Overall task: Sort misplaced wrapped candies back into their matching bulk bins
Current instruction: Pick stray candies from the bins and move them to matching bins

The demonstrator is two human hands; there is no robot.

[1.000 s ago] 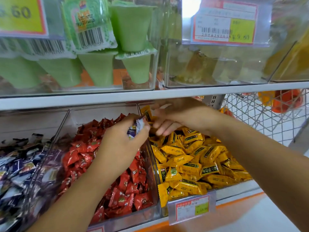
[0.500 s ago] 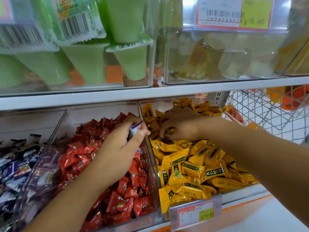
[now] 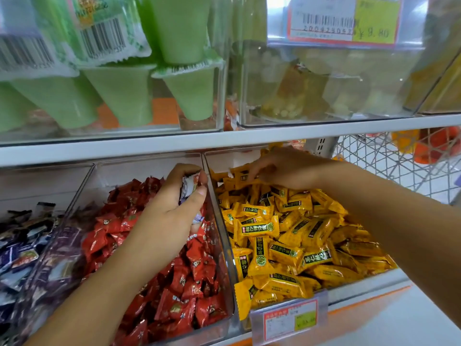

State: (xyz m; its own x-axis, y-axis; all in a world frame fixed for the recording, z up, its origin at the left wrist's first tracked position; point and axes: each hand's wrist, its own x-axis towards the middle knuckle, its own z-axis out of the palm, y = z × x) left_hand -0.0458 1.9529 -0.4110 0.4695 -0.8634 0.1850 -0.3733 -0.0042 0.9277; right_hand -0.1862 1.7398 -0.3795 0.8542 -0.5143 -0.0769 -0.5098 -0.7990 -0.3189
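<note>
Evidently my left hand [image 3: 172, 211] clutched the purple-white stray candies [image 3: 190, 187] above the red candies [image 3: 197, 268], likely banking them for their own bin, while my right hand [image 3: 282, 168] probed fingers-down among the yellow candies [image 3: 287, 245]; whether it pinched one, I couldn't tell.

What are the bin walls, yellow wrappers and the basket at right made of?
Bin walls: clear rigid plastic, probably acrylic; candies show through, edges shine. Yellow wrappers: thin glossy film, likely plastic; crinkled, with crimped ends. Basket: painted or coated wire, likely metal; thin white open lattice.
</note>
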